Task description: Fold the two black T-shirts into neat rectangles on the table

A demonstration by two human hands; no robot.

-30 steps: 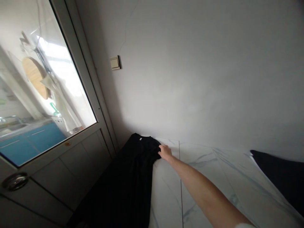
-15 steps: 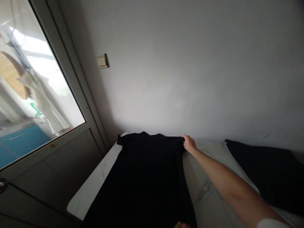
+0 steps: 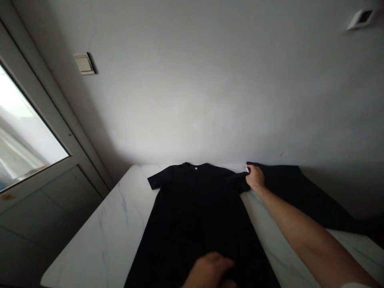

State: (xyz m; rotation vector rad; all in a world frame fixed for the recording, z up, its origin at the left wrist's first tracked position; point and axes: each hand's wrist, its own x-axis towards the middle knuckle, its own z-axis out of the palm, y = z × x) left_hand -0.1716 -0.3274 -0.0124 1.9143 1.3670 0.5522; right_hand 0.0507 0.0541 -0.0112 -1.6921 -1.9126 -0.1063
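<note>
A black T-shirt (image 3: 195, 208) lies flat on a white marble table (image 3: 105, 236), collar toward the wall. My right hand (image 3: 255, 177) reaches far across and is closed on the tip of the shirt's right sleeve. At the bottom edge of the view my left hand (image 3: 210, 272) rests on the shirt's lower part, fingers curled; its fingertips are partly cut off by the frame.
A second dark garment (image 3: 303, 192) lies on the table to the right, against the grey wall. A door with a glass pane (image 3: 27, 132) stands at the left. A wall switch (image 3: 84, 63) sits above the table's far left corner.
The view has swung right, bringing the whole shirt to the centre. My right hand has carried the sleeve out to the right, and my left hand has come up onto the shirt's lower part.
</note>
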